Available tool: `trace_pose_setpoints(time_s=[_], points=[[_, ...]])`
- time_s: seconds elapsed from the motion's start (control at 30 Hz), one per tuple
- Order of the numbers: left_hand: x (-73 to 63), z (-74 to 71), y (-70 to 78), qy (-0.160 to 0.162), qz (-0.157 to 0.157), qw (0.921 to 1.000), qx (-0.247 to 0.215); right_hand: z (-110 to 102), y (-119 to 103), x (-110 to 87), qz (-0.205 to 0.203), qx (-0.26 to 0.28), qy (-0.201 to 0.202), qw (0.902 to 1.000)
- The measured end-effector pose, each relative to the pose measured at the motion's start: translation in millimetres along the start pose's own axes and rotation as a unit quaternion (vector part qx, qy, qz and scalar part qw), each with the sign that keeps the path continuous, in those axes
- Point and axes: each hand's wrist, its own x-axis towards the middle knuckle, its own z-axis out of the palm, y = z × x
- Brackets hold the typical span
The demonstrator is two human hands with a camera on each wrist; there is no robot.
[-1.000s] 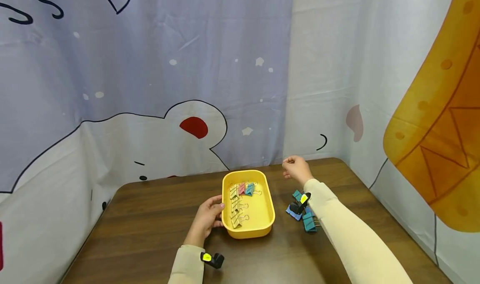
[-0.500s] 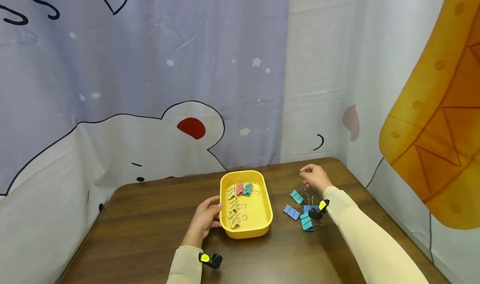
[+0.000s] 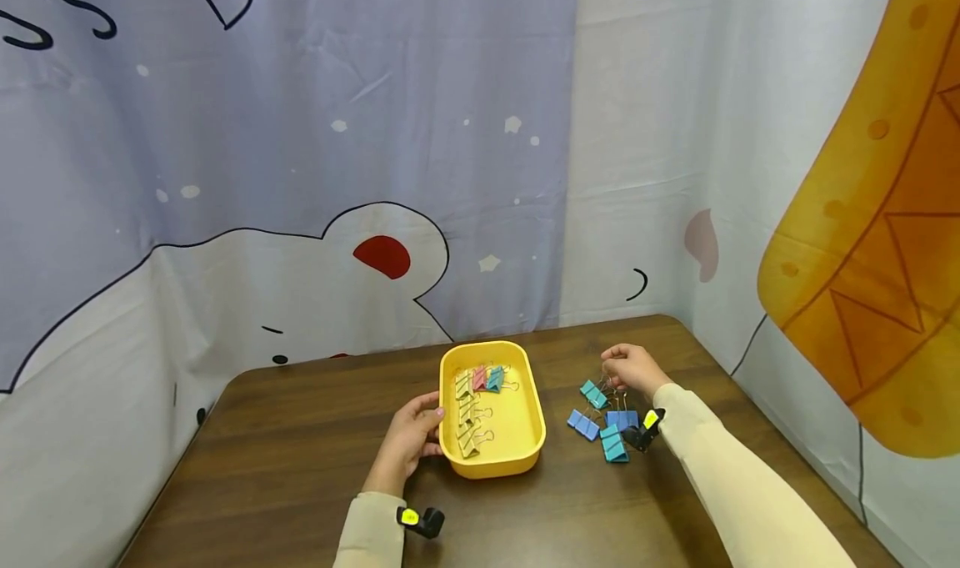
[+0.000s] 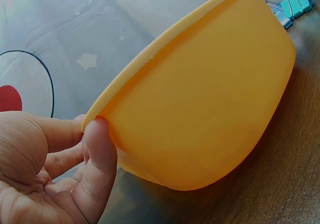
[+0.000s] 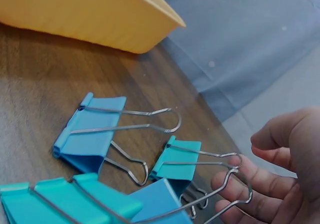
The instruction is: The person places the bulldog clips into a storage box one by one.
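My left hand (image 3: 412, 434) holds the left side of a yellow plastic tray (image 3: 517, 439), thumb and fingers pinching its rim in the left wrist view. Inside the tray lie three pale yellow binder clips (image 3: 468, 443) down the left, a pink binder clip (image 3: 480, 378) and a teal one. My right hand (image 3: 636, 369) is low over the table, behind the loose clips. Its thumb and fingers are spread apart around the wire handle end of the far teal binder clip (image 5: 177, 161), fingertips right behind the wire.
Beside that clip lie two blue binder clips (image 3: 583, 424) and a nearer teal binder clip (image 3: 613, 444), wire handles sticking out. They sit right of the tray on the brown wooden table (image 3: 300, 451). A printed curtain (image 3: 480, 151) hangs behind the table's back edge.
My right hand has moved right from beside the tray, then lowered toward the far teal binder clip. The loose clips have come into fuller view. My left hand keeps its hold on the tray.
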Motion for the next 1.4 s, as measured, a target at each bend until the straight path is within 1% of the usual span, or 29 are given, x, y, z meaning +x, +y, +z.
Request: trace_pose_setpoints(time_s=[0.13,0.2,0.33,0.43,0.57,0.67,0.97,1.17,1.23,1.4], points=[[0.5,-0.7,0.1,-0.001,-0.001,1.0,-0.001,2.6,3.2,-1.4,0.004,0.015,-0.02,0.9997],[0.6,-0.8,0.4,-0.001,0.001,1.0,-0.001,3.2,4.0,-2.0,-0.004,0.014,-0.029,0.9995],[0.0,-0.4,0.4,0.0,0.0,1.0,-0.002,4.2,5.6,-2.0,-0.01,0.016,-0.033,0.9993],[-0.3,0.3,0.0,0.0,-0.002,1.0,-0.003,5.2,8.0,-1.1,-0.003,0.028,-0.03,0.9992],[-0.9,1.0,0.0,-0.002,-0.001,1.0,-0.005,6.8,9.9,-1.0,-0.007,0.032,-0.028,0.9991],[-2.2,1.2,0.7,-0.003,0.0,1.0,-0.004,8.1,9.1,-1.4,-0.01,0.029,-0.026,0.9992],[-2.6,0.9,1.4,-0.003,0.0,1.0,-0.002,9.6,7.3,-0.3,-0.003,0.024,-0.009,0.9997],[-4.7,1.1,1.2,-0.007,0.005,1.0,-0.002,9.8,7.1,-0.2,0.004,0.026,-0.011,0.9996],[-4.7,0.9,1.2,-0.008,0.008,0.9999,-0.004,9.9,6.7,-0.1,0.004,0.026,-0.013,0.9996],[-4.2,0.5,1.9,-0.005,0.005,1.0,-0.002,9.7,4.0,0.8,-0.007,0.024,-0.01,0.9996]])
